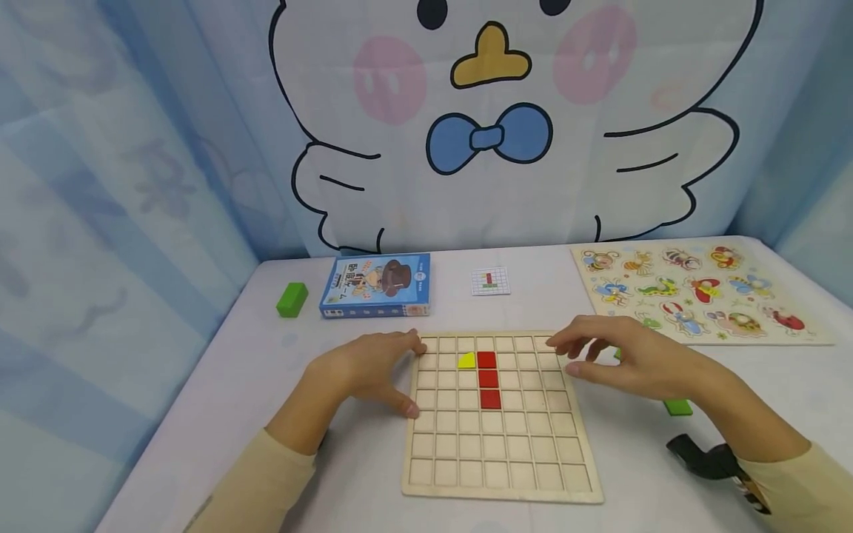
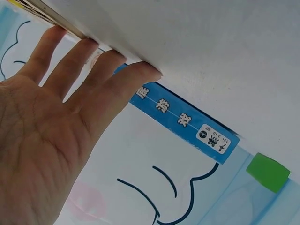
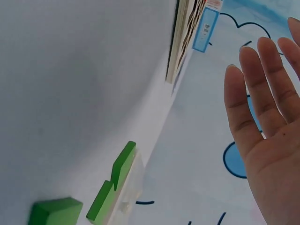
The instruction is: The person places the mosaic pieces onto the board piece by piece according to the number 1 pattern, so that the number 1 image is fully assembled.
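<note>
A pale wooden grid board (image 1: 489,448) lies in front of me. Three red square tiles (image 1: 489,379) form a column in its upper part, with a yellow tile (image 1: 466,360), rounded at one corner, left of the topmost one. My left hand (image 1: 346,370) spreads along the board's left side, thumb and fingertips at its edge; the left wrist view shows its fingers (image 2: 110,86) extended. Over the board's upper right edge hovers my right hand (image 1: 629,355), loosely bent and holding nothing. Its palm and fingers (image 3: 243,101) appear apart from the board in the right wrist view.
Behind the board stand a blue game box (image 1: 376,285) and a small printed grid card (image 1: 489,281). A green block (image 1: 292,300) is at far left. More green pieces (image 1: 677,407) lie under my right arm. An insect puzzle board (image 1: 700,296) occupies the back right.
</note>
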